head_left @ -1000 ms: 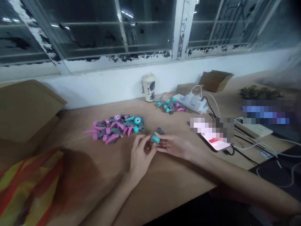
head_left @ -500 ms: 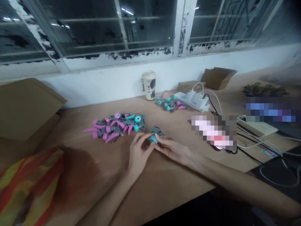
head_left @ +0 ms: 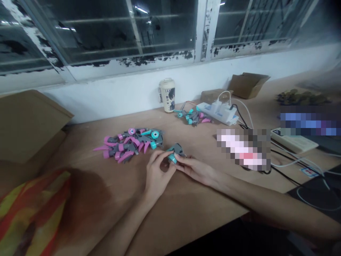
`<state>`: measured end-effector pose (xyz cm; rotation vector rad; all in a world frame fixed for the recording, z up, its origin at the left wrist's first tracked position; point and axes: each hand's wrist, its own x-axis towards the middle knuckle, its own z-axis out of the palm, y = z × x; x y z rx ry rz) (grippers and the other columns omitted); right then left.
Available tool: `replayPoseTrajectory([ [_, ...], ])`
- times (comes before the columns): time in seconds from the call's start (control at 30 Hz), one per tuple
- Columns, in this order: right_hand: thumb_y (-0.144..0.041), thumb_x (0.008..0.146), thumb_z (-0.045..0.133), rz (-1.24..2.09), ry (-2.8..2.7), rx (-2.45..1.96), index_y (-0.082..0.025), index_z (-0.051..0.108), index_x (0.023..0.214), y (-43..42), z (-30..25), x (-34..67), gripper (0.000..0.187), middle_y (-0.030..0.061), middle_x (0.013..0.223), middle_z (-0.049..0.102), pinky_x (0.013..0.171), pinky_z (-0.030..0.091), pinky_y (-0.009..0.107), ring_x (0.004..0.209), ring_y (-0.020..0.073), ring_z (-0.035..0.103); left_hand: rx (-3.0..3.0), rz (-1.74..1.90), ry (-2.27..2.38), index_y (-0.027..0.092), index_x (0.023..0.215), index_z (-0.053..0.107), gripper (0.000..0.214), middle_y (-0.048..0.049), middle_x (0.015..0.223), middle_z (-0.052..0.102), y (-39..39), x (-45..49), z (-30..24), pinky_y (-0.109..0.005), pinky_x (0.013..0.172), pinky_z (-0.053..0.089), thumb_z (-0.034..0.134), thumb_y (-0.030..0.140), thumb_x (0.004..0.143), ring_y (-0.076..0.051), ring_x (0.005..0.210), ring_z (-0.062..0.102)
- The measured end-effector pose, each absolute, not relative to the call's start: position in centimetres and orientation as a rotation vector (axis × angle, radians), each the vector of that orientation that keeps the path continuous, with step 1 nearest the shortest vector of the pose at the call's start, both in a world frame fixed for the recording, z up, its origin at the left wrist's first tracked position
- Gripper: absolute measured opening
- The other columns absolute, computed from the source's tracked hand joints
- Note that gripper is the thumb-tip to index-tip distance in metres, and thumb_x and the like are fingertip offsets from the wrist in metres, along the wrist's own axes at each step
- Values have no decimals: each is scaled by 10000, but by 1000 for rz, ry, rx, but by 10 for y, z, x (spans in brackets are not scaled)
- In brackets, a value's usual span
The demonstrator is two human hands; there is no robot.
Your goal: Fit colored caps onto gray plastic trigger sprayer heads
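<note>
A small grey and teal spray-nozzle part (head_left: 174,152) is held between both hands just above the wooden table (head_left: 186,199). My left hand (head_left: 157,171) pinches its teal collar from the left with curled fingers. My right hand (head_left: 196,170) grips it from the right, fingers closed on the part. A heap of pink, grey and teal nozzle parts (head_left: 130,144) lies just beyond my left hand.
A smaller heap of nozzle parts (head_left: 192,117) lies by a white power strip (head_left: 220,113) with cables. A paper cup (head_left: 167,95) stands at the wall. Cardboard boxes sit at far left (head_left: 29,124) and back right (head_left: 248,85). A phone (head_left: 243,148) lies to the right.
Both hands have stayed together on the nozzle part and shifted slightly left with the view. The part has been turned a little between the fingers.
</note>
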<state>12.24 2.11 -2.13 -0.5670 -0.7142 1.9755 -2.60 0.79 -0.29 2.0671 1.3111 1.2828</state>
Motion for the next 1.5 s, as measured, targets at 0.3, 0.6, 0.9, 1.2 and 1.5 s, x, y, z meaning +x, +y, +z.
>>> replayPoseTrajectory([
  [0.3,-250,683,737,1790,-772,-625,-174,680,809,20,-24,119,158,6,857,665,969,436,358,901,140,607,2041,1276,1508,216,1049,588,250,-42,1003,581,4,-19,-5,-270,752,468,532,184,808,-167,930,563],
  [0.6,-298,620,767,1505,-876,-820,-173,645,850,16,-23,113,289,26,872,652,919,429,381,884,178,598,1976,1067,1635,199,814,632,128,-11,811,672,1,-19,-2,-253,661,427,511,239,811,-160,728,610],
  [0.9,-287,604,775,1620,-778,-749,-167,605,792,18,-21,114,280,6,814,634,882,451,340,841,149,602,1980,1139,1655,187,698,606,100,8,706,639,1,-17,2,-219,620,411,535,216,763,-136,662,582],
  [1.2,-251,577,792,1538,-679,-757,-244,481,972,22,-23,121,503,-13,933,607,770,505,308,848,134,600,1901,1191,1639,189,683,609,112,10,684,637,4,-23,-2,-258,643,447,545,238,761,-148,660,588],
  [1.5,-285,699,691,1682,-586,-742,-287,343,1206,32,-19,137,615,-25,796,655,765,486,333,731,162,649,1572,1193,1301,169,725,605,140,11,677,572,9,-25,-5,-197,495,508,557,291,773,-117,606,539],
])
